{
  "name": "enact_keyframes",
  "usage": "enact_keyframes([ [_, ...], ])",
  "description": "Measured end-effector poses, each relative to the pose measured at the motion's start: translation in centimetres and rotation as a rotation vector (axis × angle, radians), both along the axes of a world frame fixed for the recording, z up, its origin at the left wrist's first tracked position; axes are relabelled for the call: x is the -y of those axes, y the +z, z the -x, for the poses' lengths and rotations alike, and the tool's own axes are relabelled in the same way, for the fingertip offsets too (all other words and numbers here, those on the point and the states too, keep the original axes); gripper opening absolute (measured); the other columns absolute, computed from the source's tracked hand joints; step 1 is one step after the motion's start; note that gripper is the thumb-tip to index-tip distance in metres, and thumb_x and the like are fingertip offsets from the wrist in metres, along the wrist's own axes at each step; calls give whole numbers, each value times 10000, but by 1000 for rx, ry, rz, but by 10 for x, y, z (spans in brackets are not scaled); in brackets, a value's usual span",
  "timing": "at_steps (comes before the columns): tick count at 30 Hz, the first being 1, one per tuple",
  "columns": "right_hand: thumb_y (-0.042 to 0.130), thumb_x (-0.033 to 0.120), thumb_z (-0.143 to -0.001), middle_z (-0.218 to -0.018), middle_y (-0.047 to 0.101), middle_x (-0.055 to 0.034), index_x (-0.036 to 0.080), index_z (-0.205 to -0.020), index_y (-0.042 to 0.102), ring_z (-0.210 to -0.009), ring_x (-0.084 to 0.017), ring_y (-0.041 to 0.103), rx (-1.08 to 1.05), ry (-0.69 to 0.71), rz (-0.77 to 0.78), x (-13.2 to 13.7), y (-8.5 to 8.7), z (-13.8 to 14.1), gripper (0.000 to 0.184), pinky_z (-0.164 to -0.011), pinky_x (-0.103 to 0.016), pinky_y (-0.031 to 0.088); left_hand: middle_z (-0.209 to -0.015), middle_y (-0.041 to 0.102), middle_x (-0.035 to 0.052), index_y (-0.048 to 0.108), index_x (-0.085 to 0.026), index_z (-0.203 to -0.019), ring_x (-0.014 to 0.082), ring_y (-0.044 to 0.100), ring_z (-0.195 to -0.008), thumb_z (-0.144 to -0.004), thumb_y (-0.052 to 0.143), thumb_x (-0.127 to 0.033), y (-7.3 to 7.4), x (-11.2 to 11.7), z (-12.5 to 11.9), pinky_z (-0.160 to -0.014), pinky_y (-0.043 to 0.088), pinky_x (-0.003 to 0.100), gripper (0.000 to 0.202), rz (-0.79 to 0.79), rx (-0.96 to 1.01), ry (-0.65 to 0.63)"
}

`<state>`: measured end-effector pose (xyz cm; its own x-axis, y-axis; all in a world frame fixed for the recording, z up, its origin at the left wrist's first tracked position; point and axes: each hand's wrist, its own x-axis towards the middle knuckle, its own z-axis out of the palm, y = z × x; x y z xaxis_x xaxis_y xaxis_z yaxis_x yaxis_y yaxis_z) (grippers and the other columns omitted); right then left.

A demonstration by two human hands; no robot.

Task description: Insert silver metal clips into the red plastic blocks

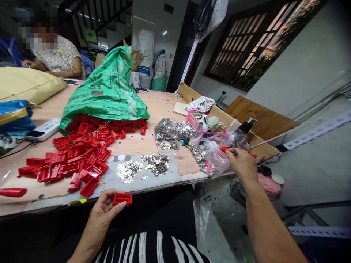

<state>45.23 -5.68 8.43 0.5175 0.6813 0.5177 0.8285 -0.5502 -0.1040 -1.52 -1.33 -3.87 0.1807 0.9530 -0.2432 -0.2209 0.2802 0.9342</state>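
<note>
My left hand [105,210] is closed on a small red plastic housing [122,199], an open-topped oblong piece held in front of the table edge. At the right end of the table my right hand [242,164] is closed, its fingers pinched beside clear plastic bags [216,157]. Red-orange bits show on both sides of that hand, but I cannot make out what it grips. A pile of red housings [70,166] spreads from a green woven sack [105,87]. Two heaps of small metal plates, one bright [128,171] and one darker [157,164], lie on a grey mat [112,179].
Bags of metal parts [166,133] and a pink basket [194,116] with a pale green cup stand right of centre. A white power strip [45,128] and a red handle [13,192] lie left. A person [59,54] sits across the table. Wooden boards [263,117] edge the right.
</note>
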Motion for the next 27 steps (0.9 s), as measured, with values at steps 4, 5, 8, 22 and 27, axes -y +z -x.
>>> enact_keyframes([
  [4,477,406,-843,-811,688,-101,166,-852,681,-709,-209,615,-85,233,-46,-10,-6,35,315,-642,-319,437,-906,697,23,539,-173,-938,159,673,-852,-627,805,-251,4,2,-4,-807,539,254,417,-12,39,-21],
  [5,479,424,-849,-801,685,-94,168,-860,679,-692,-200,614,-119,301,-11,-14,-9,47,325,-627,-311,436,-899,694,17,535,-175,-932,150,670,-842,-637,799,-245,5,2,-6,-803,535,248,402,-18,54,-18],
  [8,506,408,-842,-802,686,-74,183,-840,671,-671,-192,616,-233,500,10,-30,-24,91,279,-609,-301,451,-855,686,3,530,-177,-911,133,662,-816,-642,796,-226,8,2,-10,-788,526,235,382,-15,82,-17],
  [22,543,223,-868,-959,676,-19,240,-965,633,-783,-168,645,-222,825,339,-63,-86,235,134,-632,-264,455,-873,655,-8,518,-184,-909,114,644,-819,-674,779,-194,8,3,-10,-803,506,230,352,-60,104,-9],
  [27,536,220,-878,-915,675,-23,233,-915,644,-797,-165,648,-175,824,372,-68,-91,239,115,-635,-249,452,-876,644,-2,519,-183,-910,118,636,-821,-683,770,-211,12,2,-14,-788,501,221,339,-55,101,-23],
])
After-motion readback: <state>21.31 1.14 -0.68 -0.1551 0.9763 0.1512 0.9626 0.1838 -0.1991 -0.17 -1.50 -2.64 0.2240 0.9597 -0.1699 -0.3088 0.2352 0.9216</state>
